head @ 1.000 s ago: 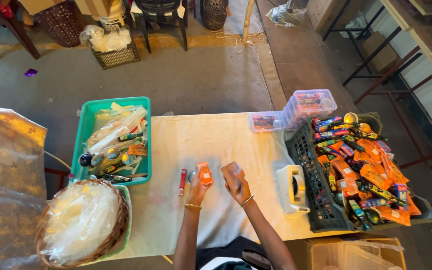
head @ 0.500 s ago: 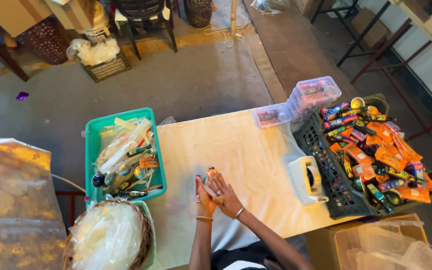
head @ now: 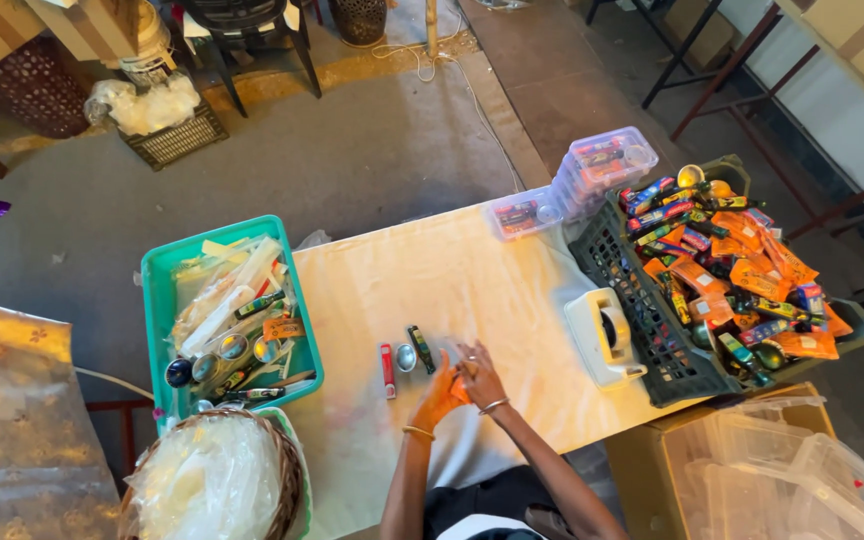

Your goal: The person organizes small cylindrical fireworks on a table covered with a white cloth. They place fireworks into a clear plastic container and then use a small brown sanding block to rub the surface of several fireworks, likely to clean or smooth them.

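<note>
Item btwn hands (head: pixel 462 380) hidden; wicker basket (head: pixel 287 470) cut off.

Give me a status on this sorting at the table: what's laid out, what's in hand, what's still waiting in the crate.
Laid out: a red tube, a round silver piece and a dark tube lie in a row on the cloth. In hand: left hand and right hand meet over something orange, mostly hidden. Waiting: the black crate is heaped with packets; the green tray is also full.

An orange packet (head: pixel 459 392) sits pressed between both hands above the cream tabletop.
</note>
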